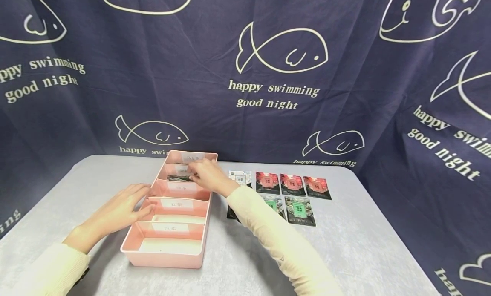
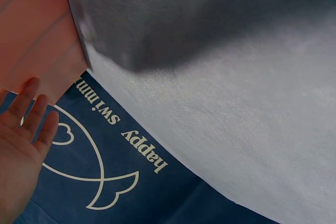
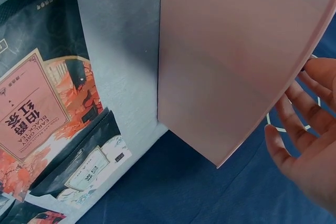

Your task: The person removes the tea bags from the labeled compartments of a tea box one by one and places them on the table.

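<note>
A long pink box (image 1: 165, 258) with labelled compartments stands left of centre on the table. My right hand (image 1: 209, 174) reaches over its right side into a rear compartment and seems to pinch the end of a dark tea sachet (image 1: 179, 178); its fingertips are partly hidden. In the right wrist view, the fingers (image 3: 299, 124) curl at the box rim, with a small dark edge by the thumb. My left hand (image 1: 119, 208) rests at the box's left rim, its fingers extended and relaxed; in the left wrist view they lie against the pink wall (image 2: 42, 35).
Right of the box lie a white sachet (image 1: 240, 178), three red sachets (image 1: 267, 182) in a row, and green sachets (image 1: 300, 210) in front. Another dark sachet (image 1: 232, 214) is partly covered by the right sleeve. A dark blue fish-print curtain (image 1: 280, 125) hangs behind the grey table (image 1: 356, 253).
</note>
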Available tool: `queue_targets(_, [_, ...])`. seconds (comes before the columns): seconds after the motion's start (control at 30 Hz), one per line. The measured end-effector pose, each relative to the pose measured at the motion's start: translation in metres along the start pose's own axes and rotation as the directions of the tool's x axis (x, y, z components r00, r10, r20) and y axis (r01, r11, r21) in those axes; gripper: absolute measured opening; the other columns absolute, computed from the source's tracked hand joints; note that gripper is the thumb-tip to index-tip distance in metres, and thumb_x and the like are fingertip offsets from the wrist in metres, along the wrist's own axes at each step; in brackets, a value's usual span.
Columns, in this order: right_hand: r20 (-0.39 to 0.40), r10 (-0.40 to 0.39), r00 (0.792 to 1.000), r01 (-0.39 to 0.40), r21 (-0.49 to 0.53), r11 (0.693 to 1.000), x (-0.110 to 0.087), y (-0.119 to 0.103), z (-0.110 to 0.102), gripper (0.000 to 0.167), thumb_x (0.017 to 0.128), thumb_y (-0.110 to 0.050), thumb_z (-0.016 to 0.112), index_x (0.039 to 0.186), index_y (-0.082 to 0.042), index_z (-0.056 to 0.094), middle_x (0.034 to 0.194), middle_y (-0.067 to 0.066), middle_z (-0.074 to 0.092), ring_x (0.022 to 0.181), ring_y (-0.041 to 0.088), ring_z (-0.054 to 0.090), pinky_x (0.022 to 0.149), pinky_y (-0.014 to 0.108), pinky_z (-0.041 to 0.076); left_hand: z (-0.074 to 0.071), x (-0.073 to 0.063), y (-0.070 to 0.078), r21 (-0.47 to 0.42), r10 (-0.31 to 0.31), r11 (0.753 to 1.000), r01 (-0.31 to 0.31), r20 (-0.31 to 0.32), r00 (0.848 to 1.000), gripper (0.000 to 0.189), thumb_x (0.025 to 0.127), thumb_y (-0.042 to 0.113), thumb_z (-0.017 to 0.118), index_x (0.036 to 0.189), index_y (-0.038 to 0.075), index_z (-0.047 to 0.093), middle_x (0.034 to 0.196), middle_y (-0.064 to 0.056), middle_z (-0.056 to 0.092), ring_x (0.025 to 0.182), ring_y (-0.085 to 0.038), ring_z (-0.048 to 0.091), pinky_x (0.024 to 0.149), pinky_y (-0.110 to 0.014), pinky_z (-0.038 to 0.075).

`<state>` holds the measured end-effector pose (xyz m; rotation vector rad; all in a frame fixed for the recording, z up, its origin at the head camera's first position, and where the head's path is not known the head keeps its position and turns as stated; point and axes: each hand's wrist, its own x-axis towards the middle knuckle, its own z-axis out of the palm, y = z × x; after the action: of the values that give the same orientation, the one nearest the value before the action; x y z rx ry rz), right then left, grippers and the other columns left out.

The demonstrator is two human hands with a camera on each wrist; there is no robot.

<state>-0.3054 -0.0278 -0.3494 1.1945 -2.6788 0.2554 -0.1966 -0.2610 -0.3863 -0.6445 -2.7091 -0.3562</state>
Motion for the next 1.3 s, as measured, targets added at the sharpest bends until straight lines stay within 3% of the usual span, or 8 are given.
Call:
queue_targets(0.4, [-0.009,0.017,1.0,-0.017,0.0,1.0,0.003,0.003,0.004,0.018,0.081,-0.014,0.064,0.097,-0.02,0.067,0.095,-0.009,0.069,0.09,0.009,0.064,0.071,0.028,0.048,0.001,0.001,0.0,0.002,0.005,1.0,-0.005,-0.009,1.0,0.041,0.08,0.028,0.065,0.109,-0.001,0.057,0.112,-0.02,0.058,0.107,-0.037,0.052,0.092,-0.05,0.041])
queue_targets(0.83, [-0.093,0.031,0.995,-0.03,0.008,1.0,-0.001,0.004,0.012,0.021,0.08,-0.008,0.062,0.096,-0.021,0.067,0.096,-0.01,0.069,0.089,0.013,0.059,0.07,0.026,0.043,0.002,0.0,-0.001,0.003,0.017,1.0,-0.017,-0.033,0.999,0.041,0.079,0.027,0.066,0.108,-0.002,0.058,0.111,-0.02,0.058,0.106,-0.037,0.053,0.091,-0.05,0.041])
queue_targets(1.3, [-0.176,0.063,0.982,-0.056,0.047,0.997,-0.003,0.01,0.008,0.016,0.08,-0.01,0.062,0.092,-0.019,0.065,0.091,-0.008,0.067,0.091,0.012,0.059,0.074,0.031,0.044,-0.001,0.0,0.001,-0.012,-0.023,1.0,0.023,0.025,0.999,0.045,0.082,0.03,0.064,0.111,-0.003,0.056,0.116,-0.022,0.056,0.111,-0.04,0.049,0.094,-0.052,0.038])
